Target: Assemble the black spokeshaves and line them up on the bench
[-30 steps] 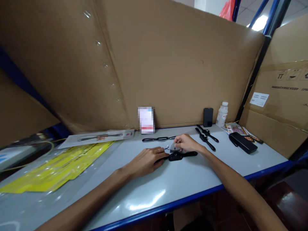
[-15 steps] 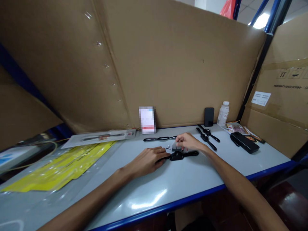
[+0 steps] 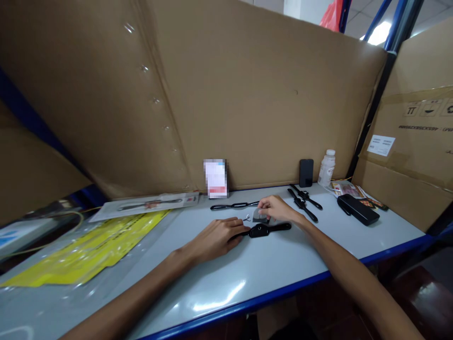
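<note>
A black two-handled tool [image 3: 266, 229] lies on the grey table [image 3: 247, 269] in front of me. My left hand [image 3: 215, 237] rests palm down on its left handle, fingers curled over it. My right hand [image 3: 278, 209] is just behind the tool's middle, fingers pinched on a small grey metal plate [image 3: 261, 216]. A tiny metal screw [image 3: 247, 217] lies on the table between my two hands.
Another black tool [image 3: 233, 205] lies behind my hands, two more [image 3: 303, 201] to the right. A phone [image 3: 306, 172] and white bottle [image 3: 326, 168] stand by the cardboard wall. A black case [image 3: 357, 209] sits right; yellow bags [image 3: 88, 243] and a carded package [image 3: 145, 204] left.
Almost nothing has changed. My right hand shifted the grey plate slightly over the black tool; my left hand stayed on the handle.
</note>
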Available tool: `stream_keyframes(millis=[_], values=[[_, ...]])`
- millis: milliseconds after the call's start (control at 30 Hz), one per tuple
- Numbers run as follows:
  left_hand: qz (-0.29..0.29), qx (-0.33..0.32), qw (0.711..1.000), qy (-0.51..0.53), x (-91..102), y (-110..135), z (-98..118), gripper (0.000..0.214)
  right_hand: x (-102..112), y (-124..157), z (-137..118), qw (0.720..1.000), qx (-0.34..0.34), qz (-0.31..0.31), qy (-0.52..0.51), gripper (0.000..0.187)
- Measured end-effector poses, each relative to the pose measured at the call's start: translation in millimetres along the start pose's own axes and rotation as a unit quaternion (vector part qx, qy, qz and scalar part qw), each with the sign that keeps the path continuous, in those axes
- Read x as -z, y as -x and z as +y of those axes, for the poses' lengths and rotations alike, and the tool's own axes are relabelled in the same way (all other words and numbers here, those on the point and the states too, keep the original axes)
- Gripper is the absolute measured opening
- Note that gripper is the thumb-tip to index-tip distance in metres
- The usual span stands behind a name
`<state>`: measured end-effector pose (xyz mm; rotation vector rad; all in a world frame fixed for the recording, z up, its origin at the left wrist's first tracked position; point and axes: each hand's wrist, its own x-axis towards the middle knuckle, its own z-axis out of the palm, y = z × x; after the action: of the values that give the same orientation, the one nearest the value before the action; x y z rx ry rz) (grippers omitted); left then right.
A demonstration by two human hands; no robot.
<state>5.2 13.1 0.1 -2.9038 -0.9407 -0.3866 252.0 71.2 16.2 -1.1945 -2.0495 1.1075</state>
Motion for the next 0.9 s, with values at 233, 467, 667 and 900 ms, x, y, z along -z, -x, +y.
stream_keyframes(millis=[233,467,667,900], values=[[-0.002,-0.002,1.0,-0.001,0.3,0,0,0.036,1,3,-4,1.0,0.0,-0.007,0.013,0.01],[-0.009,-0.003,1.0,0.002,0.8,0,0,0.034,0,4,-2,1.0,-0.011,-0.021,0.005,0.008],[-0.021,-0.001,1.0,-0.014,1.2,-1,2,0.035,-3,-1,5,0.999,-0.012,-0.044,-0.025,0.008],[0.0,-0.004,1.0,0.006,0.3,-1,0,0.034,-2,-1,2,0.999,-0.023,-0.026,0.032,0.007]])
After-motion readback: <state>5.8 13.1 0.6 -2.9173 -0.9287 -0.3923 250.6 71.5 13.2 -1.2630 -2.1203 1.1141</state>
